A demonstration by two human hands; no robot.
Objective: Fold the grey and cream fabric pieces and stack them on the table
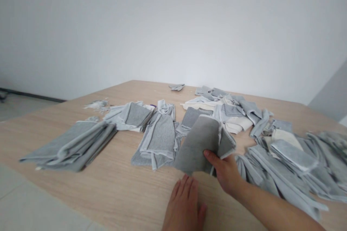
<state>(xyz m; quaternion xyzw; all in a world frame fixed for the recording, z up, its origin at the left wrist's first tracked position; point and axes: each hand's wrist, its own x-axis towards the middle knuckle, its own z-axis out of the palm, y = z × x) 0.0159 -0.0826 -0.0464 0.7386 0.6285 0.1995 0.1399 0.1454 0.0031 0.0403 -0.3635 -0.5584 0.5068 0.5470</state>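
My right hand [226, 171] grips a grey cloth [202, 142] by its right edge, thumb on the face turned to me. The cloth is held up off the table, a folded flap bending back at its right side. Just below its lower corner, my left hand [185, 202] lies flat on the wooden table [130, 195], fingers stretched out and holding nothing. To the left of the held cloth rests a stack of grey cloths [159, 137]. Part of another grey cloth [191, 117] shows behind the held one.
A folded grey pile [73, 144] lies at the left table edge, with another stack [132, 113] behind it. White lint [97, 105] is scattered beyond. Heaped grey cloths [287, 173] cover the right side; mixed grey and cream cloths [235, 112] lie towards the back.
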